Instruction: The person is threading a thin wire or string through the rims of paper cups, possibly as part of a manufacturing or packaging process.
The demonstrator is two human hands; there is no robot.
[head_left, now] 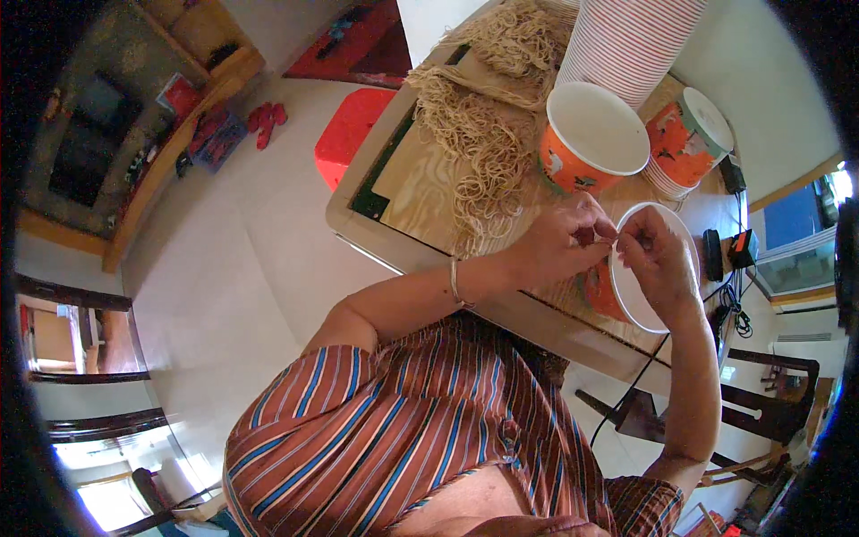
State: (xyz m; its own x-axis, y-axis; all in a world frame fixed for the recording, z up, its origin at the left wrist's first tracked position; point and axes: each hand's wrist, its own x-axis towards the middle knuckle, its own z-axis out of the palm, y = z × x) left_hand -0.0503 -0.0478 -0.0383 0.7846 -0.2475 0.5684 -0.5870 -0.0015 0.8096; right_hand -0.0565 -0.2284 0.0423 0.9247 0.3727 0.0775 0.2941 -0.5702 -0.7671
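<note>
My left hand [562,236], with a bracelet at its wrist, and my right hand [659,259] meet fingertip to fingertip above the table's near right part. Both are closed in a pinch; whatever is between the fingertips is too small to make out. Below them stands an orange paper bucket [605,294] with a white inside, partly covered by my right hand. Just beyond my left hand is another open orange paper bucket [582,172]. A heap of tangled tan strands [488,148], thin like twine, lies to its left on the wooden board [420,192].
A tall stack of white cups or buckets [631,45] leans at the back. An upturned orange bucket [684,134] sits on stacked rims at the right. Black cables [738,313] and a small black box [743,249] lie by the right edge. A red stool [347,134] stands left.
</note>
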